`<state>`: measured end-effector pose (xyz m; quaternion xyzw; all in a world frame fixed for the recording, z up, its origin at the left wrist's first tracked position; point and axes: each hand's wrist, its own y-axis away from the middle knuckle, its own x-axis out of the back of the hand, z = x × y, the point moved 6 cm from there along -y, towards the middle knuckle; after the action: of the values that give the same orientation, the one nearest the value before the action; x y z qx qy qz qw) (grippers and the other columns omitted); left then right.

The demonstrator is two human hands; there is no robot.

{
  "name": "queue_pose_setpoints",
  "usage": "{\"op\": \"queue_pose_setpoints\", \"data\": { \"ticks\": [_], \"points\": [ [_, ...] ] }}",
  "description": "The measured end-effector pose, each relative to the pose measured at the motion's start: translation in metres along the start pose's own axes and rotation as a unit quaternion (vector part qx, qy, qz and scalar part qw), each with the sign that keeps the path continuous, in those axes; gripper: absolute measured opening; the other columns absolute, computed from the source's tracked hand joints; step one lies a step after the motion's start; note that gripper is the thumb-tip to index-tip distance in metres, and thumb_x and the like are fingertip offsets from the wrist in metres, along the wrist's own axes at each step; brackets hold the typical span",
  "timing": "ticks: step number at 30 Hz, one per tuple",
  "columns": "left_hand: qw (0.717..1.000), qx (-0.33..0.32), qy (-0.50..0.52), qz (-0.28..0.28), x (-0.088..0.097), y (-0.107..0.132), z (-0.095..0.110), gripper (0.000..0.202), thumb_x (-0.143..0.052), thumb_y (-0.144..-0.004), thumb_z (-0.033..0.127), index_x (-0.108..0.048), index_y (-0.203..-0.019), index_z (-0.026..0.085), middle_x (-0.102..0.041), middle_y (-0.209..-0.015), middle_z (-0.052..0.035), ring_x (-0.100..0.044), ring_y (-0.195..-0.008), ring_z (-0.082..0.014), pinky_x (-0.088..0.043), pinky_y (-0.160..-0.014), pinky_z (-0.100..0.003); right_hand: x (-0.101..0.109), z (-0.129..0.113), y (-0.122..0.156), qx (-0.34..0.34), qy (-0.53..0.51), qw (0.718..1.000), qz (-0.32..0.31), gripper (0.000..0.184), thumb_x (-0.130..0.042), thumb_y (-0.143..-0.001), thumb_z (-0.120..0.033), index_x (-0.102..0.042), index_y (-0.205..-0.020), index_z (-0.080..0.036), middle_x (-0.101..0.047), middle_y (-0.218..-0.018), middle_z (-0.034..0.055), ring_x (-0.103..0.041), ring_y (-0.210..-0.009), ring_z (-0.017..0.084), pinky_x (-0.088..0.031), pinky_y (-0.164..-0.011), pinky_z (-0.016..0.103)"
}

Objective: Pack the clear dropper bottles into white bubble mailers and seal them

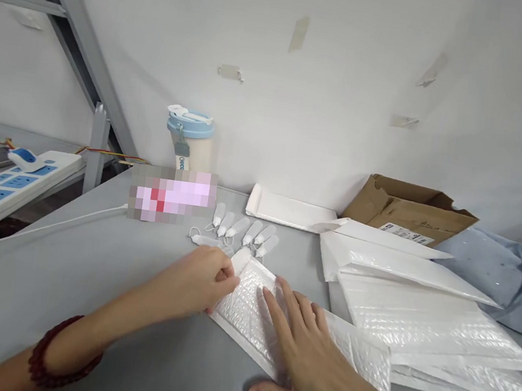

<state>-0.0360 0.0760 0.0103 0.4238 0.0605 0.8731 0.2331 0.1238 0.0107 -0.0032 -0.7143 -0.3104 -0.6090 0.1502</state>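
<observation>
A white bubble mailer [252,297] lies slantwise on the grey table in front of me. My left hand [205,281] is closed at its upper left end, fingers curled on the edge beside the flap [240,259]; the fingertips are partly hidden. Flat across the middle of the mailer rests my right hand [312,350], fingers spread, thumb out over the tabletop. Just beyond the flap, several small translucent squeeze bottles [252,233] with looped caps lie in a loose group. A red bead bracelet [62,352] circles my left wrist.
More bubble mailers [419,312] are piled at the right, before an open cardboard box [407,211] and blue cloth [504,279]. A white packet [292,211] lies by the wall. A blue-lidded cup [193,142] stands behind a pixelated item [174,195]. A power strip [16,186] sits left.
</observation>
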Motion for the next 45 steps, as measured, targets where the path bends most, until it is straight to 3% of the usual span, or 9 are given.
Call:
{"op": "queue_pose_setpoints", "data": {
  "ticks": [7,12,15,18,20,22,28,36,45],
  "points": [
    [0.967,0.014,0.180,-0.181,-0.027,0.004,-0.001,0.024,-0.061,-0.073,0.035,-0.047,-0.065,0.018,-0.043,-0.038,0.0081,-0.037,-0.034,-0.0081,-0.027,-0.036,-0.018,-0.010,-0.019,-0.006,0.056,0.075,0.985,0.142,0.076,-0.050,-0.085,-0.043,-0.021,-0.142,-0.004,-0.025,-0.141,0.0396,-0.027,-0.128,0.056,-0.037,-0.084,0.072],
    [0.864,-0.007,0.259,-0.433,-0.037,0.032,0.017,0.015,-0.059,-0.077,0.028,-0.053,-0.068,0.018,-0.057,-0.051,0.0018,-0.055,-0.043,-0.0143,-0.043,-0.041,-0.023,-0.008,-0.027,-0.011,0.100,0.045,0.977,0.185,0.087,-0.053,-0.057,-0.030,-0.021,-0.133,-0.002,-0.053,-0.115,0.0304,-0.051,-0.107,0.048,-0.041,-0.080,0.065],
    [0.906,-0.003,0.249,-0.341,-0.017,0.021,0.011,0.020,-0.058,-0.079,0.034,-0.056,-0.069,0.017,-0.063,-0.066,-0.0012,-0.058,-0.047,-0.0138,-0.045,-0.045,-0.024,-0.005,-0.025,-0.009,0.099,0.038,0.975,0.195,0.080,-0.048,-0.053,-0.023,-0.026,-0.127,-0.004,-0.059,-0.100,0.0226,-0.059,-0.088,0.039,-0.046,-0.071,0.055],
    [0.995,0.017,0.090,-0.041,0.016,0.000,-0.010,0.030,-0.055,-0.080,0.045,-0.053,-0.067,0.018,-0.059,-0.061,0.0004,-0.054,-0.046,-0.0140,-0.038,-0.044,-0.024,-0.002,-0.021,-0.004,0.088,0.015,0.972,0.219,0.070,-0.050,-0.057,-0.018,-0.029,-0.123,-0.008,-0.061,-0.098,0.0186,-0.059,-0.082,0.033,-0.047,-0.069,0.049],
    [0.992,0.024,-0.050,0.112,0.026,-0.004,-0.016,0.035,-0.055,-0.079,0.051,-0.052,-0.068,0.019,-0.056,-0.060,-0.0007,-0.054,-0.055,-0.0179,-0.032,-0.046,-0.025,-0.002,-0.019,-0.002,0.085,-0.013,0.972,0.219,0.066,-0.052,-0.061,-0.017,-0.029,-0.123,-0.012,-0.062,-0.099,0.0156,-0.059,-0.083,0.031,-0.048,-0.070,0.046],
    [0.976,0.016,-0.139,0.165,0.019,-0.006,-0.016,0.038,-0.053,-0.079,0.055,-0.049,-0.066,0.019,-0.054,-0.061,-0.0029,-0.053,-0.060,-0.0205,-0.028,-0.049,-0.026,-0.002,-0.017,-0.002,0.073,-0.041,0.975,0.204,0.064,-0.053,-0.064,-0.017,-0.028,-0.123,-0.016,-0.061,-0.101,0.0134,-0.059,-0.086,0.030,-0.048,-0.072,0.045],
    [0.977,0.024,-0.145,0.153,0.009,-0.011,-0.017,0.033,-0.054,-0.075,0.038,-0.035,-0.054,0.021,-0.043,-0.055,0.0001,-0.038,-0.050,-0.0142,-0.020,-0.047,-0.026,0.006,-0.008,-0.002,0.023,-0.086,0.977,0.192,0.068,-0.056,-0.068,-0.018,-0.024,-0.127,-0.019,-0.056,-0.106,0.0126,-0.056,-0.094,0.029,-0.049,-0.077,0.046],
    [0.986,-0.036,0.163,-0.020,0.032,0.007,0.004,0.034,-0.058,-0.074,0.041,-0.041,-0.055,0.018,-0.030,-0.054,0.0055,-0.027,-0.049,-0.0083,-0.020,-0.046,-0.023,0.005,0.004,-0.009,-0.037,-0.130,0.978,0.157,0.059,-0.055,-0.072,-0.021,-0.026,-0.125,-0.018,-0.053,-0.102,0.0113,-0.054,-0.092,0.029,-0.048,-0.075,0.050],
    [0.981,-0.025,0.023,-0.189,-0.015,0.014,0.008,0.032,-0.061,-0.060,0.025,-0.032,-0.047,0.019,-0.024,-0.047,0.0067,-0.022,-0.042,-0.0078,-0.011,-0.039,-0.026,0.003,0.003,-0.008,-0.036,-0.168,0.975,0.140,0.064,-0.057,-0.069,-0.020,-0.027,-0.124,-0.020,-0.052,-0.104,0.0096,-0.052,-0.095,0.029,-0.047,-0.078,0.049]
  ]
}}
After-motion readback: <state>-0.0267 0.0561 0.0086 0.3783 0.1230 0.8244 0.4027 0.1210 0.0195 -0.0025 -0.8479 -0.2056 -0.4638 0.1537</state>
